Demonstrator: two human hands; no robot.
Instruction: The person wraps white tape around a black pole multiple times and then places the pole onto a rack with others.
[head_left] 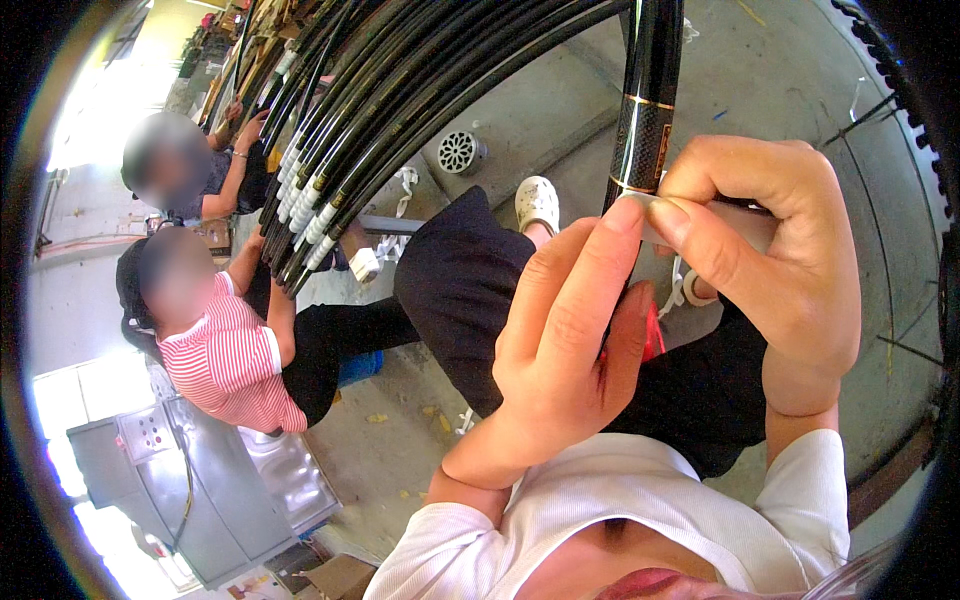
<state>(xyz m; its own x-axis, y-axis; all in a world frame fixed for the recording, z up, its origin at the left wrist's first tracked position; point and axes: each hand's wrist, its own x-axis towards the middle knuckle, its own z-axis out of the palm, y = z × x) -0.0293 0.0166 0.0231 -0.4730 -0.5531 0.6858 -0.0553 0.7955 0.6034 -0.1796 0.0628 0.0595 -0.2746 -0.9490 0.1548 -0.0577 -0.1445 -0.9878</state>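
Note:
A glossy black fishing rod [643, 120] with thin gold rings runs down from the top edge to my hands. My left hand [565, 340] is wrapped round its lower part, the index fingertip pressed against the rod just below a gold ring. In a pinch between thumb and index finger, my right hand [775, 230] holds a strip of white tape [748, 226] against the rod at that same spot. The thumb and left fingertip almost meet there. The rod's lower end is mostly hidden behind my left hand.
Several similar black rods [400, 120] with white bands fan across the upper left. Beside them sit a person in a striped shirt [225, 350] and another person [225, 185]. A round perforated metal part [460, 152] lies on the grey floor [400, 470]. Grey cabinets [160, 490] stand lower left.

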